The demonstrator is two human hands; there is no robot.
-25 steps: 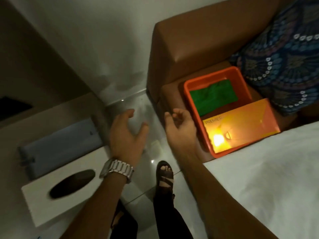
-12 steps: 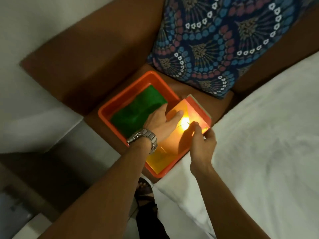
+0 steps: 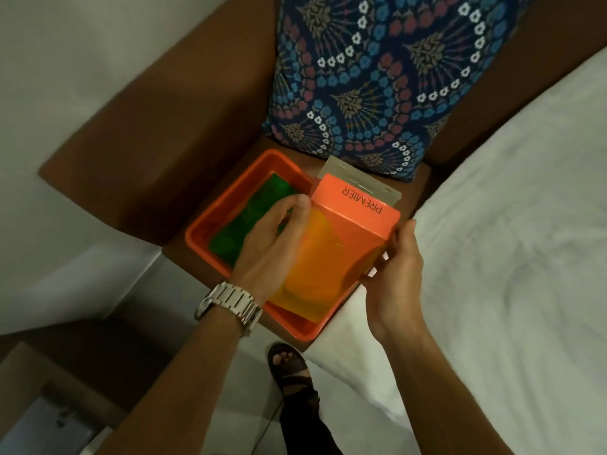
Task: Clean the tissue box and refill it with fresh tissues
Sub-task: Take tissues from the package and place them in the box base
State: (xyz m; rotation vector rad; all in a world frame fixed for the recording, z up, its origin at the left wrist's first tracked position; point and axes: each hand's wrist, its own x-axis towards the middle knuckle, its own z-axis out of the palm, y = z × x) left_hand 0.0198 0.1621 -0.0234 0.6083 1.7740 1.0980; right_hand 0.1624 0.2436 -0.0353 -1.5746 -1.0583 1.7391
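Note:
An orange and yellow tissue pack (image 3: 331,254) marked PREMIER is tilted up out of an orange plastic tray (image 3: 230,195) on a brown seat. My left hand (image 3: 272,238), with a metal watch on the wrist, grips the pack's left side. My right hand (image 3: 397,274) grips its right edge. A grey torn flap sticks up behind the pack's far end. A green cloth (image 3: 239,231) lies in the left half of the tray, partly hidden by my left hand. The white tissue box is out of view.
A patterned blue cushion (image 3: 371,73) leans on the brown armchair (image 3: 184,126) behind the tray. A white bed sheet (image 3: 509,257) fills the right side. My sandalled foot (image 3: 289,362) stands on the pale tiled floor below the tray.
My view swung from the white tissue box on the floor to the tray. Both hands reached into the tray, took hold of the tissue pack and lifted its far end upward.

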